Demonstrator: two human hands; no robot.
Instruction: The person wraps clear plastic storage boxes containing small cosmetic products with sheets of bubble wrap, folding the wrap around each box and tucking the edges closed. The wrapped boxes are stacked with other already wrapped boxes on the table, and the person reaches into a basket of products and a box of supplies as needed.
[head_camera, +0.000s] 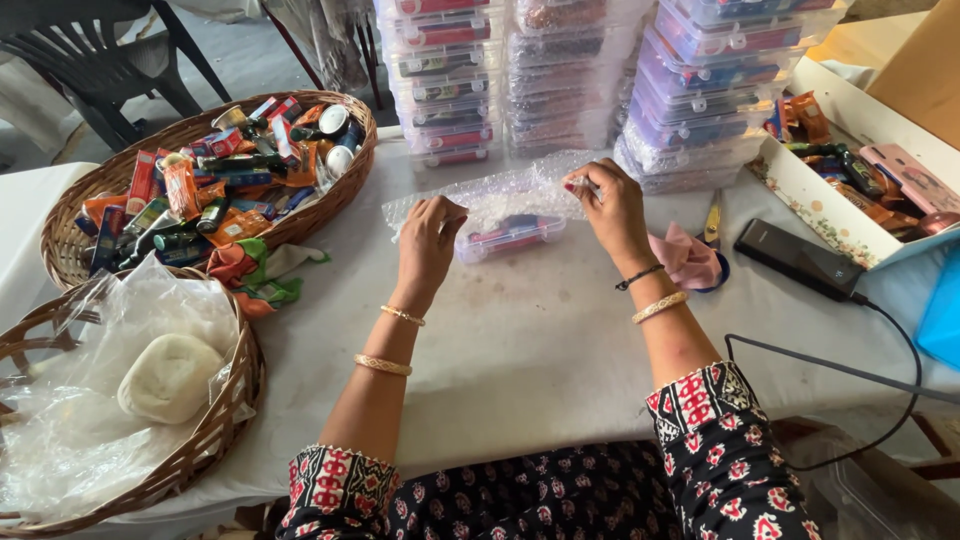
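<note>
Both hands are pinching a bubble wrap sheet (500, 195), the left hand (428, 238) and right hand (610, 205) gripping opposite edges, draping it over a clear plastic box (508, 236) on the table (540, 340); stacked boxes (600, 80) are waiting beyond.

both forearms reach forward, left hand (428, 235) and right hand (610, 205) curled.

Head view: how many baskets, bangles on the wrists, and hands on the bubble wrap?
Wicker baskets: 2, one of small packets and one of plastic bags
Gold bangles: 3, two on the left wrist and one on the right
Hands on the bubble wrap: 2, left hand and right hand
Total: 7
</note>
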